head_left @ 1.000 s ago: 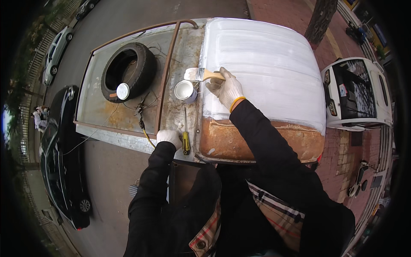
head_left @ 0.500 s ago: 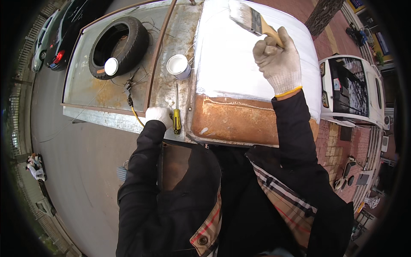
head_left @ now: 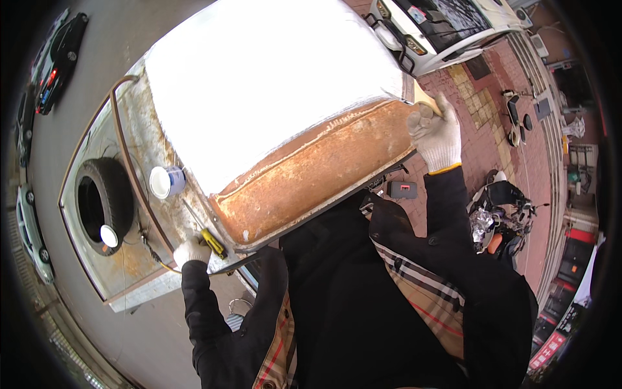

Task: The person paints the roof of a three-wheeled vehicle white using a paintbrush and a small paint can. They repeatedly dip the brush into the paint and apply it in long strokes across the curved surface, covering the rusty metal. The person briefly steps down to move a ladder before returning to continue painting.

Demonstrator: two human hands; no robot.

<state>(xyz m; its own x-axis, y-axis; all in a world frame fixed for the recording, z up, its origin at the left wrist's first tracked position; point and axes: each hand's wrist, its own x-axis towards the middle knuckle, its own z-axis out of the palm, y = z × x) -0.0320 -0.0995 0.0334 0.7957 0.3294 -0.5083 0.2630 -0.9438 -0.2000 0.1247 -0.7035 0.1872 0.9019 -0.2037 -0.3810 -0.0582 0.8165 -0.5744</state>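
The right hand (head_left: 438,135), closed round a brush (head_left: 416,94) at the white roof (head_left: 272,84)'s right edge, should stroke evenly along that rim, while the left hand (head_left: 191,251) grips the near rusty edge beside a screwdriver (head_left: 212,242).

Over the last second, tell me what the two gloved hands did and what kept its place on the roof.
The right hand kept its grip on the paintbrush and carried it from beside the small white tin, across the white-coated panel, out to the panel's far right edge. Nothing was picked up or released. The left hand stayed on the rusty edge by the yellow-handled screwdriver. Tin and tyre kept their places.
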